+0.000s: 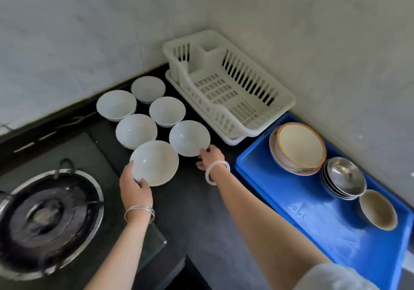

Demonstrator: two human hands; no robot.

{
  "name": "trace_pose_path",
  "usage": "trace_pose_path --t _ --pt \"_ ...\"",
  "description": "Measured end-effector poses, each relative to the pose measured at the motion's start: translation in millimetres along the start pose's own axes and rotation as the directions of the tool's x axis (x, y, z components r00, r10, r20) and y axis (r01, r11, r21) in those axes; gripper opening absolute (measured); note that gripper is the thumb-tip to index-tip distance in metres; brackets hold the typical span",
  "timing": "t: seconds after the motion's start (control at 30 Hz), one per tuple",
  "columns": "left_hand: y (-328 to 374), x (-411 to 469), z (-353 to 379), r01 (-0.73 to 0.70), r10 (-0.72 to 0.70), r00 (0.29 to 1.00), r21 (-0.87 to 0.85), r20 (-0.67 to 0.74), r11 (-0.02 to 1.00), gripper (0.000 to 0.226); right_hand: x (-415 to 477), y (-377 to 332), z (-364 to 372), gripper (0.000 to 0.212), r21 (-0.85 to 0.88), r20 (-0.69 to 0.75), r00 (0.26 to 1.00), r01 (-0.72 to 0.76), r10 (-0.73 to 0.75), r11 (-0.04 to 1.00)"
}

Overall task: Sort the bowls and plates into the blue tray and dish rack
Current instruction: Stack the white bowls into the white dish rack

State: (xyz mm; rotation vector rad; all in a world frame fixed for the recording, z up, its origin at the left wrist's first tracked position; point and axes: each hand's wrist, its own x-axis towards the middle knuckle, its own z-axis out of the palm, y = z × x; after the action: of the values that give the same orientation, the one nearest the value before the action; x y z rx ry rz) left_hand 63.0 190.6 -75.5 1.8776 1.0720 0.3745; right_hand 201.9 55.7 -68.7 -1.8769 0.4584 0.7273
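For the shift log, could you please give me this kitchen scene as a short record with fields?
left hand: grips the nearest white ceramic bowl by its rim
right hand: touches the rim of the neighbouring white bowl; grip unclear
white bowls on dark counter: six
white plastic dish rack: holds no dishes
blue plastic tray: holds a large cream bowl with an orange rim, stacked steel bowls, a small cream bowl
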Motion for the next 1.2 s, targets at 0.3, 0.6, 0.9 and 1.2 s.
trace_pose_path --t 0.3,0.6,0.9,1.2 --pt "-12.4 13.9 -6.6 0.221 -0.202 0.974 -0.222 0.106 0.95 0.05 -9.6 -13.0 -3.7 0.02 0.192 -0.16 0.987 0.055 -0.024 0.98" --pt "-16.7 29.0 -10.7 0.339 -0.255 0.935 -0.407 0.247 0.848 0.042 -50.9 -35.8 8.7 0.018 0.015 -0.032 0.986 0.161 -0.161 0.987" --pt "-11.7 37.9 -18.7 0.441 -0.314 0.897 -0.56 0.312 0.702 0.024 -61.2 -35.4 38.9 0.013 -0.341 0.007 0.991 0.129 -0.135 0.931" --pt "-21.2 42.6 -13.4 0.374 -0.274 0.915 -0.372 0.295 0.85 0.036 -57.9 -35.1 43.0 0.015 -0.456 0.02 0.992 0.117 -0.121 0.882"
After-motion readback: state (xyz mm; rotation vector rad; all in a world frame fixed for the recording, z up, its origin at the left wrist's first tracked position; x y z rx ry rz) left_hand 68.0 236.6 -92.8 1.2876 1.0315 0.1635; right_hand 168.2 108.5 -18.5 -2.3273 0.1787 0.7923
